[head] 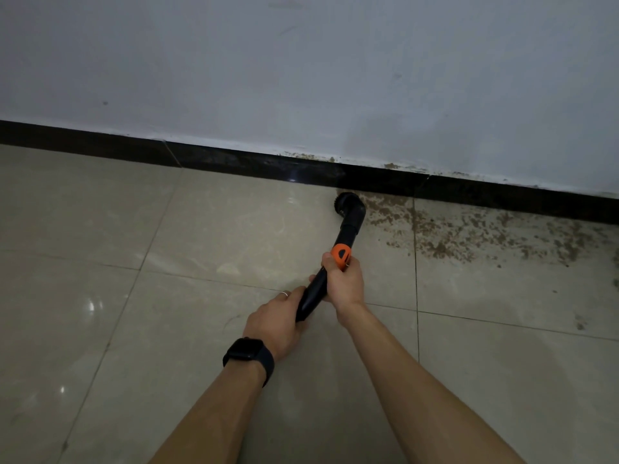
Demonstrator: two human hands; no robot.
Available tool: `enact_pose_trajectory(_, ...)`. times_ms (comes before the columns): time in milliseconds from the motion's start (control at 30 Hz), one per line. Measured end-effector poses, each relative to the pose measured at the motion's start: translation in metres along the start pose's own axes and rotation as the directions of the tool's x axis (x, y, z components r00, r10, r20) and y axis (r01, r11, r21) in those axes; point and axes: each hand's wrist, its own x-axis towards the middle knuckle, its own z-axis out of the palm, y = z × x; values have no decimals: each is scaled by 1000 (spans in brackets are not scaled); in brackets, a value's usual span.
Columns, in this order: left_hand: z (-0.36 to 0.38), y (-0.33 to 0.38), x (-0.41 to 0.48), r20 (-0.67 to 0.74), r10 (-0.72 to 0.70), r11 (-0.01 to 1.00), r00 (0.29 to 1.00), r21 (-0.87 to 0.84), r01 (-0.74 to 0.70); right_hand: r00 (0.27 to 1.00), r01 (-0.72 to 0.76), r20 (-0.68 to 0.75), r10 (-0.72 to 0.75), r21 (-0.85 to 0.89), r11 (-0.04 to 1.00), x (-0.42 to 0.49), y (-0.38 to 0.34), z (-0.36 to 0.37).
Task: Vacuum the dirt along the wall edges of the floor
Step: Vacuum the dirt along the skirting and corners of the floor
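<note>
Ahead: the wall [301, 78] and the black skirting board [100, 142] bar the whole far side.
Left: open floor tiles [83, 229] run up to the skirting board.
Centre: the vacuum wand [350, 227], gripped by the left hand [274, 319] and the right hand [345, 284], slants across to the skirting board.
Right: loose dirt [452, 236] lies flat on the tiles.

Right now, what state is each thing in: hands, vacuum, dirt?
Left hand: grips the rear end of the vacuum tube.
Right hand: grips the tube by its orange collar.
Dirt: scattered along the baseboard, not yet vacuumed.
Brush nozzle: down by the baseboard, at the dirt's left edge.
</note>
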Motion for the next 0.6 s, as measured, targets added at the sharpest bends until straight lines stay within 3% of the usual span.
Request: enact_pose_trajectory(600, -2, 3, 20, -35, -38, 997, 999, -61, 36, 999, 36, 28, -36, -29, 999, 24, -20, 13)
